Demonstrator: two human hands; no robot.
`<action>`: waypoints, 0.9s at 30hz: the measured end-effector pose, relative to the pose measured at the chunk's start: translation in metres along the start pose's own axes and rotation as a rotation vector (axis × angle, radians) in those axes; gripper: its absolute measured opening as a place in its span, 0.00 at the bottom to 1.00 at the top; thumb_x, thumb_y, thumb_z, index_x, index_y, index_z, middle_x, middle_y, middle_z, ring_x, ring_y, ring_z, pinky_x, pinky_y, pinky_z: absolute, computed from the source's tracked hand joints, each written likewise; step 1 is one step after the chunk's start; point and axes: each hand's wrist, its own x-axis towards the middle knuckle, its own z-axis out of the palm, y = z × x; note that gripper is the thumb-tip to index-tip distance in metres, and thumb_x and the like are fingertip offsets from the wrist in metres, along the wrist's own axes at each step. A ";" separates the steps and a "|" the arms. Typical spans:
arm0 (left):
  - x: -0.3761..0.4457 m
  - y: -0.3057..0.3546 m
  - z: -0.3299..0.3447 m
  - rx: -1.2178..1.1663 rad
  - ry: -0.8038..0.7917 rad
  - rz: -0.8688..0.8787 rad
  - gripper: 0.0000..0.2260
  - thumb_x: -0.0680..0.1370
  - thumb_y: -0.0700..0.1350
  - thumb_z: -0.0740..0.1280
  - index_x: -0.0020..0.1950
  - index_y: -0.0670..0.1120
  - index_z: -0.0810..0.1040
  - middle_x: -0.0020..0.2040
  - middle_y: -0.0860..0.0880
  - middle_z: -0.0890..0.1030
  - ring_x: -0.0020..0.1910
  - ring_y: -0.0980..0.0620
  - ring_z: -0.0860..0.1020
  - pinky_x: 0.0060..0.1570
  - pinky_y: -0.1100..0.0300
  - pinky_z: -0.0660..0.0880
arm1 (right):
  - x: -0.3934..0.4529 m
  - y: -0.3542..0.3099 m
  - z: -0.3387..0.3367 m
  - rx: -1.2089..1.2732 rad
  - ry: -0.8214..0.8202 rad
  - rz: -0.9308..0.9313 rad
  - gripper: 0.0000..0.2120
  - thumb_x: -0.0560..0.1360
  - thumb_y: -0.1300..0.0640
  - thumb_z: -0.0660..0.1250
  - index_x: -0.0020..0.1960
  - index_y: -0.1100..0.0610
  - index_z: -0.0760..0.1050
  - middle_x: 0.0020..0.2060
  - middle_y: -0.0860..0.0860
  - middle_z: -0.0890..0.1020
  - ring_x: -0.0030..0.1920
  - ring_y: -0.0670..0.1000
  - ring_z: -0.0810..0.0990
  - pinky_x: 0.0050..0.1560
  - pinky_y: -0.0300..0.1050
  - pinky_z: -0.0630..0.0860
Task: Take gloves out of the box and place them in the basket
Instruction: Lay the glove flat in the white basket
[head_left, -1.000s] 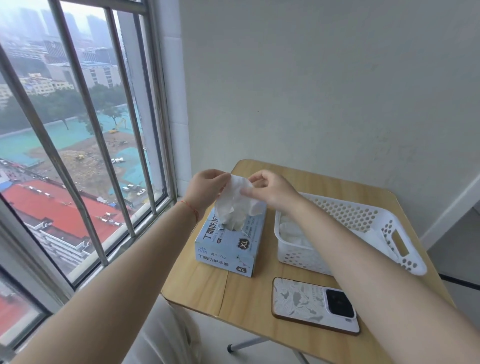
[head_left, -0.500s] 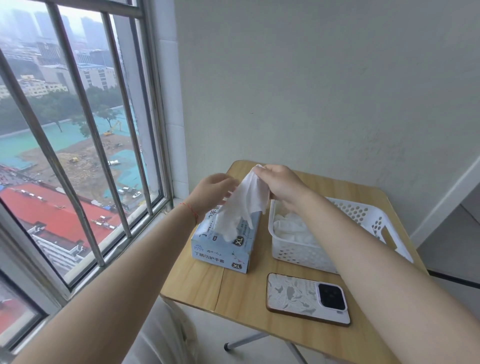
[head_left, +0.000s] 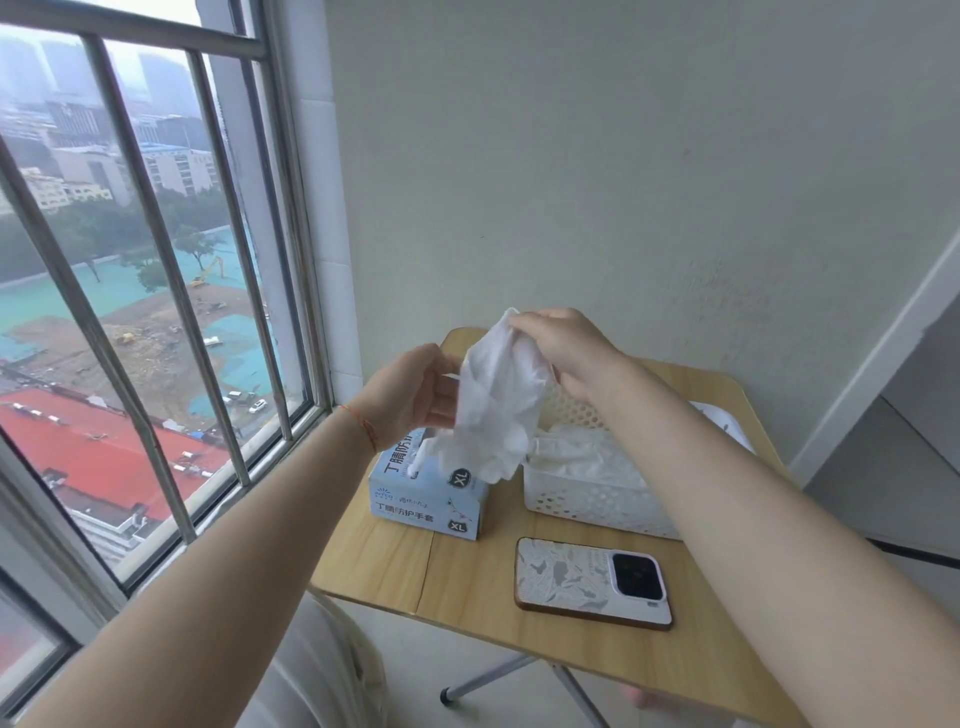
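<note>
A light blue glove box (head_left: 428, 501) stands on the left part of a small wooden table (head_left: 467, 587). A white glove (head_left: 498, 410) hangs in the air above the box, pinched at its top by my right hand (head_left: 561, 351). My left hand (head_left: 415, 389) is beside the glove on its left, fingers loosely curled and touching its edge. To the right of the box stands a white perforated basket (head_left: 587, 501) with several white gloves (head_left: 582, 457) lying in it. My right forearm hides much of the basket.
A phone (head_left: 592, 582) in a patterned case lies face down near the table's front edge. A barred window (head_left: 156, 291) fills the left side. A plain wall is behind the table, and the table's metal legs (head_left: 483, 680) show below.
My right hand has lifted the glove higher, pulling it out of the box and slightly toward the basket. My left hand has dropped back from the glove's top to its side.
</note>
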 end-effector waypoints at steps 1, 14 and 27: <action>-0.003 0.004 0.003 -0.021 -0.075 -0.017 0.16 0.74 0.49 0.58 0.50 0.41 0.79 0.44 0.39 0.81 0.39 0.42 0.81 0.44 0.53 0.80 | -0.005 -0.005 0.001 0.007 -0.027 0.013 0.08 0.69 0.50 0.69 0.36 0.54 0.75 0.38 0.55 0.73 0.39 0.55 0.71 0.40 0.48 0.65; -0.005 0.007 0.026 -0.083 -0.163 0.080 0.18 0.73 0.50 0.61 0.55 0.40 0.79 0.47 0.41 0.83 0.43 0.44 0.82 0.47 0.53 0.80 | -0.028 -0.025 -0.003 0.028 -0.185 0.027 0.07 0.76 0.57 0.70 0.48 0.60 0.75 0.36 0.54 0.80 0.36 0.52 0.80 0.38 0.43 0.76; 0.013 -0.019 0.005 0.042 0.041 -0.134 0.08 0.79 0.47 0.63 0.48 0.44 0.79 0.44 0.42 0.78 0.35 0.47 0.75 0.31 0.62 0.71 | -0.011 -0.008 -0.016 0.137 -0.039 0.191 0.05 0.78 0.57 0.66 0.46 0.59 0.74 0.33 0.52 0.76 0.31 0.50 0.76 0.29 0.36 0.73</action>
